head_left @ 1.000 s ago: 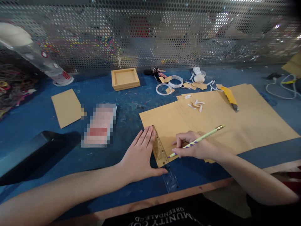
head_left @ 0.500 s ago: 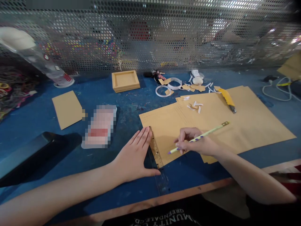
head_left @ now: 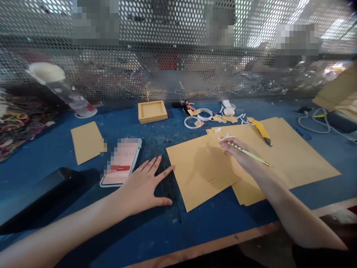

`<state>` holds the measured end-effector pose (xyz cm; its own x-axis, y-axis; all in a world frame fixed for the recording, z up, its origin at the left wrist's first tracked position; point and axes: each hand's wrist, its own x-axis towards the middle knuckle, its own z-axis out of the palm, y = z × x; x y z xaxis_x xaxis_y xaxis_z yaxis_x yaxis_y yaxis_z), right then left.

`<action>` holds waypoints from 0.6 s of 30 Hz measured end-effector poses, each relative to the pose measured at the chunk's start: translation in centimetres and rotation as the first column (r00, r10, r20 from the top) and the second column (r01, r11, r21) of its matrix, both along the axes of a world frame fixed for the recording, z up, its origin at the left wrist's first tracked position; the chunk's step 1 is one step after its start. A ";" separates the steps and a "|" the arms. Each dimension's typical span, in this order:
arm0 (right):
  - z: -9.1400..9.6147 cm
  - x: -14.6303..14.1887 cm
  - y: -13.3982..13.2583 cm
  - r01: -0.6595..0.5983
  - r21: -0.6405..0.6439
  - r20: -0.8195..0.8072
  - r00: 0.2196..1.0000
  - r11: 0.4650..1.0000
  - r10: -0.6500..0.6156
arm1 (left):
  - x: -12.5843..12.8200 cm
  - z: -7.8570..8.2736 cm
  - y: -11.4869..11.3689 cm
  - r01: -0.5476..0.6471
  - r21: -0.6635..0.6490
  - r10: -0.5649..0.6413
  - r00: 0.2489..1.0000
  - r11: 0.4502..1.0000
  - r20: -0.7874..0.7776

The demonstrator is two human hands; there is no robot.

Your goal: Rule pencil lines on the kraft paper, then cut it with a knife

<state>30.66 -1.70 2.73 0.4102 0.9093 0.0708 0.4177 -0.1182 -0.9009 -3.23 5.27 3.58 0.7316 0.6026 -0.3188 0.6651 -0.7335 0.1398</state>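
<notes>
Mid-markup: clear ruler [head_left: 173,210] beside kraft sheet [head_left: 200,175].
L hand [head_left: 141,188] flat, fingers spread, on ruler; R hand [head_left: 237,154] pinches pencil [head_left: 252,155] over sheet's far end. We reckon next line needs ruler laid on sheet edge.

Single head-worn view, looking forward and down, close over the blue workbench [head_left: 55,156], facing the perforated metal screen [head_left: 167,67]

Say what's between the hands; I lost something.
Head view: ruler at the left hand, then brown paper up to the right hand with the pencil.
</notes>
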 end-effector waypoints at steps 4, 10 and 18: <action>0.1 0.6 0.0 -0.017 0.000 -0.213 0.977 1.000 0.017 | -0.2 0.0 0.6 -0.028 -0.017 0.028 0.999 0.999 0.016; 0.5 1.7 0.2 -0.062 -0.107 -0.418 0.908 0.992 0.012 | -0.4 -0.1 1.2 -0.006 -0.036 0.006 1.000 0.999 0.000; 0.2 1.5 -0.4 -0.126 -0.071 -0.171 0.979 0.990 0.112 | -0.5 -0.5 1.5 0.027 -0.045 -0.025 0.999 0.999 0.048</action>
